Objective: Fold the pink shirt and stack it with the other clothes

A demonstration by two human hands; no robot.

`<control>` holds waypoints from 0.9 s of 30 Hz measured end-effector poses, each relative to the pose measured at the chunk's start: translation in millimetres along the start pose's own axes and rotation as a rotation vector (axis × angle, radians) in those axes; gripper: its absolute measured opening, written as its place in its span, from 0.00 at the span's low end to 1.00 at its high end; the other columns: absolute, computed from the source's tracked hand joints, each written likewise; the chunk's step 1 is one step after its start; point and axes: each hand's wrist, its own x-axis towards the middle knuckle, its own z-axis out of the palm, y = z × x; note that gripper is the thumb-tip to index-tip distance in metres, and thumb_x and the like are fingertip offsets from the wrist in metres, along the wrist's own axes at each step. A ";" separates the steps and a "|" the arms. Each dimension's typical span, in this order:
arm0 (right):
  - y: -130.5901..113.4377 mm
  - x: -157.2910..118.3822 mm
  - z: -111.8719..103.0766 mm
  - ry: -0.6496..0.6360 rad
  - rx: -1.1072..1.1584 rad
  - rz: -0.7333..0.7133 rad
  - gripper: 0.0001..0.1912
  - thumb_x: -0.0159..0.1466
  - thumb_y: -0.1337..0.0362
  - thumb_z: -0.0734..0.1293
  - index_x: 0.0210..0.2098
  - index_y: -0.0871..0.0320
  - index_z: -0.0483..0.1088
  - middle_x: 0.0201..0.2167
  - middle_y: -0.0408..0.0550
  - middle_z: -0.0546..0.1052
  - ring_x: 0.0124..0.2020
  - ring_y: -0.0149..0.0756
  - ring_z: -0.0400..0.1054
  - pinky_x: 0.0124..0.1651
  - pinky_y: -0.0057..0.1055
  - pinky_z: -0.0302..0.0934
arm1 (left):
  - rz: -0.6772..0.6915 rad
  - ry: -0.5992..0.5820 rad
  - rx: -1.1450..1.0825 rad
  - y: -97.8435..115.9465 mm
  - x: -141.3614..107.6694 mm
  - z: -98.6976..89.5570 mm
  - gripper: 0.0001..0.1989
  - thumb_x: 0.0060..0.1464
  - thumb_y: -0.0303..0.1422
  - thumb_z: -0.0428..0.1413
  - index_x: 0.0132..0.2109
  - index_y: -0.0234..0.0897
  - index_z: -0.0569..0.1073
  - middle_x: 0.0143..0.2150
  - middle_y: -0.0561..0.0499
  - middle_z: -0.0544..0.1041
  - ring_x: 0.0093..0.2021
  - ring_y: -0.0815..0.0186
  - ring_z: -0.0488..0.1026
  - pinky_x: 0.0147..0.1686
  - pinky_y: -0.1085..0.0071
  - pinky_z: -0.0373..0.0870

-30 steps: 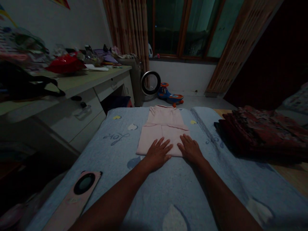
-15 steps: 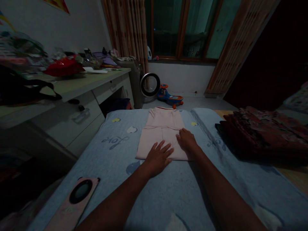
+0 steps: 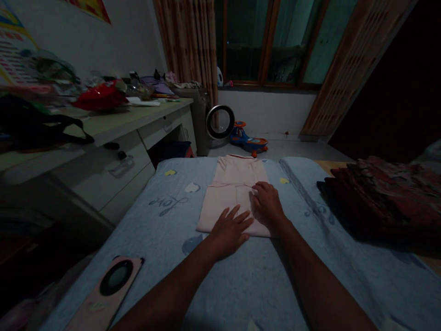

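A pale pink shirt [image 3: 220, 202] lies folded into a rectangle on the bed, its collar end pointing away from me. Its lower part is turned up, and that edge runs across the middle. My left hand [image 3: 231, 231] rests flat on the near part of the shirt with fingers spread. Further up on the right, my right hand [image 3: 268, 202] has its fingers curled, thumb and fingertips pinching the turned-up edge.
A blue patterned sheet [image 3: 165, 239] covers the bed. A pink phone [image 3: 99, 299] lies at the near left, and a stack of folded dark red cloth [image 3: 382, 197] at the right. Left stands a cluttered desk [image 3: 138, 117]; beyond the bed, a ride-on toy [image 3: 248, 139].
My right hand has slid a little to the left along the turned-up edge, its fingers curling more. My left hand stays flat on the shirt. The whole view has shifted slightly.
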 end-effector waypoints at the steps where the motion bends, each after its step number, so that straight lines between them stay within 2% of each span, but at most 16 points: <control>1: -3.4 0.3 1.1 -0.044 0.025 -0.045 0.17 0.67 0.62 0.59 0.53 0.57 0.69 0.60 0.54 0.67 0.59 0.44 0.59 0.61 0.39 0.50 | 0.002 -0.006 -0.012 0.0 -0.4 -1.7 0.27 0.62 0.42 0.50 0.67 0.52 0.58 0.71 0.54 0.55 0.72 0.52 0.42 0.67 0.44 0.42; 5: -7.0 -1.1 14.3 -0.182 0.016 -0.092 0.18 0.68 0.60 0.58 0.55 0.54 0.68 0.60 0.52 0.68 0.62 0.41 0.58 0.63 0.42 0.48 | -0.016 0.018 -0.142 -2.4 -2.2 -10.5 0.24 0.63 0.40 0.48 0.65 0.48 0.62 0.69 0.52 0.60 0.71 0.54 0.47 0.67 0.47 0.45; 8: -3.9 -2.5 22.9 -0.206 -0.012 -0.078 0.20 0.69 0.59 0.56 0.58 0.53 0.65 0.64 0.52 0.64 0.65 0.41 0.55 0.65 0.47 0.45 | -0.092 0.132 -0.254 -8.6 0.0 -17.3 0.22 0.66 0.38 0.43 0.63 0.41 0.66 0.66 0.47 0.65 0.67 0.60 0.58 0.66 0.57 0.54; 10: -2.3 -2.9 25.8 -0.215 -0.028 -0.072 0.21 0.70 0.58 0.55 0.60 0.53 0.63 0.66 0.52 0.61 0.66 0.41 0.52 0.65 0.48 0.44 | -0.163 0.205 -0.253 -15.5 4.8 -21.4 0.21 0.66 0.36 0.42 0.61 0.38 0.67 0.64 0.45 0.68 0.65 0.62 0.62 0.65 0.60 0.57; 12: -1.6 -3.0 27.0 -0.225 -0.042 -0.066 0.22 0.70 0.58 0.55 0.61 0.53 0.62 0.68 0.51 0.59 0.68 0.41 0.50 0.65 0.49 0.43 | -0.211 0.219 -0.202 -24.6 12.7 -25.1 0.21 0.65 0.34 0.43 0.61 0.36 0.67 0.63 0.42 0.68 0.66 0.59 0.61 0.65 0.59 0.55; 16: -1.3 -2.9 27.8 -0.242 -0.049 -0.068 0.23 0.70 0.58 0.54 0.63 0.53 0.61 0.69 0.50 0.57 0.69 0.42 0.48 0.66 0.49 0.42 | -0.250 0.121 -0.135 -50.3 34.1 -29.6 0.24 0.63 0.38 0.48 0.62 0.36 0.66 0.67 0.39 0.63 0.69 0.53 0.54 0.67 0.52 0.49; 22: -1.5 -2.0 27.4 -0.269 -0.042 -0.056 0.24 0.70 0.58 0.54 0.64 0.53 0.60 0.69 0.50 0.55 0.69 0.43 0.47 0.66 0.50 0.42 | -0.280 0.029 -0.099 -93.6 61.1 -24.6 0.29 0.61 0.49 0.49 0.65 0.43 0.63 0.71 0.44 0.56 0.71 0.51 0.47 0.67 0.51 0.42; 27: -4.0 -1.7 24.0 -0.302 -0.030 -0.036 0.25 0.70 0.57 0.53 0.65 0.52 0.58 0.70 0.48 0.53 0.70 0.44 0.45 0.66 0.53 0.41 | -0.293 0.037 -0.094 -102.6 63.6 -19.5 0.31 0.59 0.53 0.48 0.66 0.49 0.61 0.71 0.47 0.55 0.72 0.48 0.43 0.66 0.44 0.37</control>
